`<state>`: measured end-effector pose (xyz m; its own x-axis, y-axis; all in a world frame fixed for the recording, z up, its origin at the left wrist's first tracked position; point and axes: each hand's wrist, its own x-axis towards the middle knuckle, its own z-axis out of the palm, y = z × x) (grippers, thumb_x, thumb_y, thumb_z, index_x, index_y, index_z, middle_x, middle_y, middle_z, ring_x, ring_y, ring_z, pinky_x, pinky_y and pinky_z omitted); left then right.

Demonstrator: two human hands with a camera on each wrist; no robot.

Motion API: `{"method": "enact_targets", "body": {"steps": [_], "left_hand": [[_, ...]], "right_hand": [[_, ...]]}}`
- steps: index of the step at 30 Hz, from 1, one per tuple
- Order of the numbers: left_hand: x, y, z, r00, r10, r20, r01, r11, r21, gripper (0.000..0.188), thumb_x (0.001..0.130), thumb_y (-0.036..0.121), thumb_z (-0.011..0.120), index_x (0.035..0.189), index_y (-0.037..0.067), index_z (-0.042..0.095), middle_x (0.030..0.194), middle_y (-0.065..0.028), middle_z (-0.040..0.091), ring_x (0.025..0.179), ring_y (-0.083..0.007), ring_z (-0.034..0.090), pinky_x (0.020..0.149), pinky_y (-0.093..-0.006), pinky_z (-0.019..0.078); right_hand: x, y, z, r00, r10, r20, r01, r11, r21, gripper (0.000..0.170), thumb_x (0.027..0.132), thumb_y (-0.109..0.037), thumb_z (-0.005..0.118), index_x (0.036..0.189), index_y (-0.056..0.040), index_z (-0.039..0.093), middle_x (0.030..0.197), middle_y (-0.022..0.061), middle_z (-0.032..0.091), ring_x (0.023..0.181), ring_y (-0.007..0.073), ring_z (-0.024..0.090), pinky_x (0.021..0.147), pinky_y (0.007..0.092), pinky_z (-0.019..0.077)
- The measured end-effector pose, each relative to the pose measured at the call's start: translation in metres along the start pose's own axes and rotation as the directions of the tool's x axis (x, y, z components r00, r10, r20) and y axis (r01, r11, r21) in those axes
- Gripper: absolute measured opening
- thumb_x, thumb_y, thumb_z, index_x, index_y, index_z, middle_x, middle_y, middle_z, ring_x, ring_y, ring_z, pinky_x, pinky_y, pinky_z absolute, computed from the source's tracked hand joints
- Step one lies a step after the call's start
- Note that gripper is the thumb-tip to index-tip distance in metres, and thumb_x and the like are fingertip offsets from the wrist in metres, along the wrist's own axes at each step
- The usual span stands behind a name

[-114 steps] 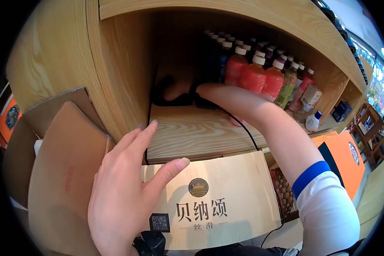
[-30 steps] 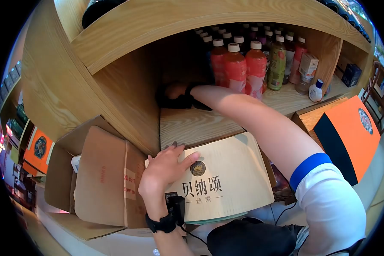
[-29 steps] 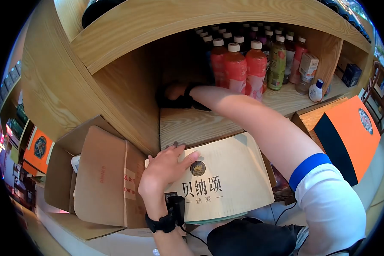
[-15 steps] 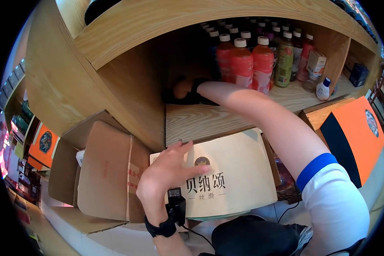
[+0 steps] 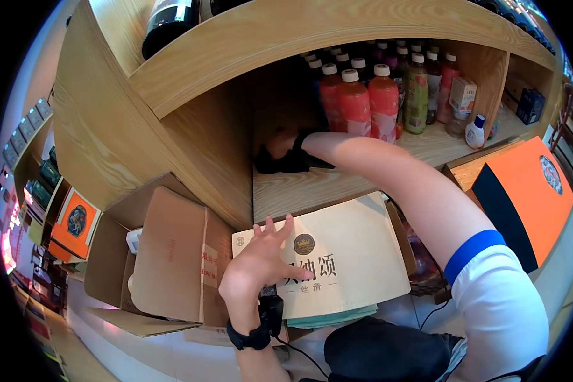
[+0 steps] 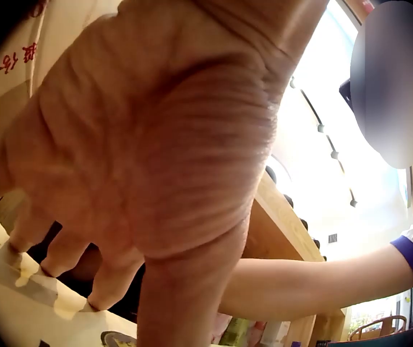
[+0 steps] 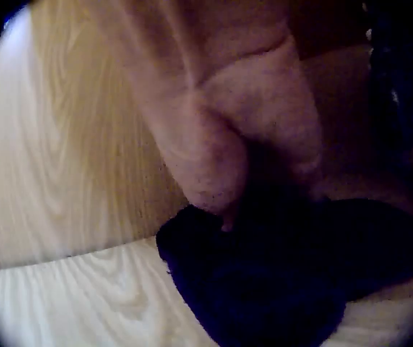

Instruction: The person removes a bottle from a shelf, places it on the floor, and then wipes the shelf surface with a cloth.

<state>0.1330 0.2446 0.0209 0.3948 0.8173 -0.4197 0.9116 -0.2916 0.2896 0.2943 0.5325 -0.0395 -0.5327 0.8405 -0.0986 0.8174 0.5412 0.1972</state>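
Note:
Inside the dark left part of the cabinet shelf (image 5: 286,194), my right hand (image 5: 281,144) grips a dark cloth (image 5: 277,164) against the board. Close up in the right wrist view, the dark blue cloth (image 7: 257,282) lies bunched under the curled hand (image 7: 221,137), beside the wooden side wall; most fingers are hidden in shadow. My left hand (image 5: 261,258) is spread, its fingertips resting on a cream box (image 5: 356,254) with black lettering and a crown emblem. In the left wrist view the palm (image 6: 148,137) faces the camera, fingers straight.
Several pink drink bottles (image 5: 353,105) crowd the shelf right of my arm, with a small white bottle (image 5: 475,132) at its edge. An opened cardboard carton (image 5: 172,254) stands left, an orange box (image 5: 528,197) right. A cable (image 5: 302,356) hangs from my left wrist.
My left hand has come down from above the cream box onto its top, then spread its fingers more. My right hand keeps to the same shelf corner with the cloth. The view has shifted.

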Motion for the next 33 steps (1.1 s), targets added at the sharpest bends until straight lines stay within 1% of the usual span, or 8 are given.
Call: {"method": "enact_targets", "body": {"steps": [4,6,10,12,17,30,32,33], "left_hand": [[0.001,-0.001,0.002,1.0,-0.008,-0.029,0.009,0.998,0.058,0.132,0.054,0.054,0.096,0.163,0.021,0.027,0.164,-0.0298,0.02,0.155,-0.0403,0.017,0.122,-0.0413,0.0297],[0.002,-0.002,0.002,1.0,0.001,-0.021,0.0,0.999,0.047,0.132,0.055,0.053,0.096,0.162,0.02,0.027,0.164,-0.0297,0.019,0.155,-0.0409,0.017,0.122,-0.0426,0.029],[-0.002,-0.003,0.0,0.999,0.029,-0.031,-0.028,0.999,0.04,0.13,0.057,0.052,0.096,0.162,0.02,0.027,0.164,-0.0298,0.02,0.154,-0.0422,0.017,0.122,-0.0429,0.0296],[-0.003,-0.003,0.002,0.998,0.04,-0.042,-0.038,0.999,0.037,0.127,0.059,0.051,0.095,0.162,0.02,0.027,0.164,-0.03,0.02,0.154,-0.0433,0.017,0.122,-0.0438,0.0303],[-0.005,-0.003,0.0,0.998,0.054,-0.036,-0.052,0.997,0.055,0.126,0.061,0.052,0.094,0.162,0.02,0.027,0.163,-0.0306,0.022,0.153,-0.0441,0.019,0.122,-0.0447,0.0304],[-0.001,-0.006,0.0,0.997,0.065,-0.037,-0.062,0.994,0.087,0.129,0.057,0.057,0.094,0.162,0.02,0.029,0.162,-0.0311,0.024,0.153,-0.0443,0.021,0.121,-0.0445,0.0314],[0.001,-0.006,0.0,0.997,0.068,-0.042,-0.064,0.994,0.083,0.129,0.057,0.057,0.094,0.162,0.019,0.029,0.162,-0.0312,0.024,0.153,-0.0444,0.021,0.121,-0.0447,0.0313],[0.001,-0.006,0.001,0.997,0.062,-0.042,-0.058,0.995,0.075,0.129,0.057,0.057,0.094,0.162,0.019,0.029,0.162,-0.0314,0.024,0.153,-0.0446,0.021,0.121,-0.0448,0.0312]], "right_hand": [[0.052,0.019,0.032,0.951,0.096,-0.293,-0.08,0.995,0.066,0.043,0.097,-0.043,0.06,0.105,-0.0045,0.078,0.111,0.0137,0.076,0.104,0.0334,0.07,0.086,0.0467,0.0557],[0.075,0.033,0.034,0.943,0.178,-0.282,-0.061,0.923,0.379,0.043,0.1,-0.043,0.055,0.117,-0.0074,0.073,0.12,0.0137,0.072,0.11,0.0323,0.067,0.088,0.0469,0.0549],[0.08,0.029,0.018,0.934,0.292,-0.206,-0.022,0.622,0.783,0.047,0.104,-0.043,0.047,0.135,-0.0116,0.065,0.133,0.0138,0.066,0.118,0.0308,0.063,0.092,0.0472,0.0536],[0.028,-0.009,-0.027,0.944,0.321,-0.079,0.033,0.145,0.989,0.056,0.106,-0.043,0.041,0.155,-0.016,0.041,0.156,0.0149,0.045,0.139,0.0302,0.047,0.108,0.0437,0.0451],[0.088,0.012,0.014,0.839,0.262,-0.477,0.205,0.661,0.722,0.07,0.088,-0.021,0.069,0.15,-0.0021,0.042,0.145,0.0274,0.05,0.139,0.0394,0.045,0.108,0.0452,0.0453],[-0.012,-0.03,-0.031,0.906,0.007,-0.423,0.24,0.815,0.527,0.058,0.104,-0.034,0.046,0.152,-0.0041,0.037,0.156,0.0175,0.042,0.142,0.0308,0.04,0.111,0.0451,0.0391],[-0.034,-0.047,-0.039,0.947,0.102,-0.303,0.166,0.653,0.739,0.057,0.106,-0.036,0.043,0.153,-0.0044,0.036,0.158,0.016,0.04,0.143,0.0295,0.039,0.112,0.0451,0.0381],[-0.04,-0.062,-0.045,0.962,0.272,-0.024,-0.024,0.172,0.985,0.055,0.105,-0.033,0.045,0.15,-0.0025,0.039,0.153,0.0155,0.045,0.138,0.0278,0.042,0.109,0.045,0.04]]}}
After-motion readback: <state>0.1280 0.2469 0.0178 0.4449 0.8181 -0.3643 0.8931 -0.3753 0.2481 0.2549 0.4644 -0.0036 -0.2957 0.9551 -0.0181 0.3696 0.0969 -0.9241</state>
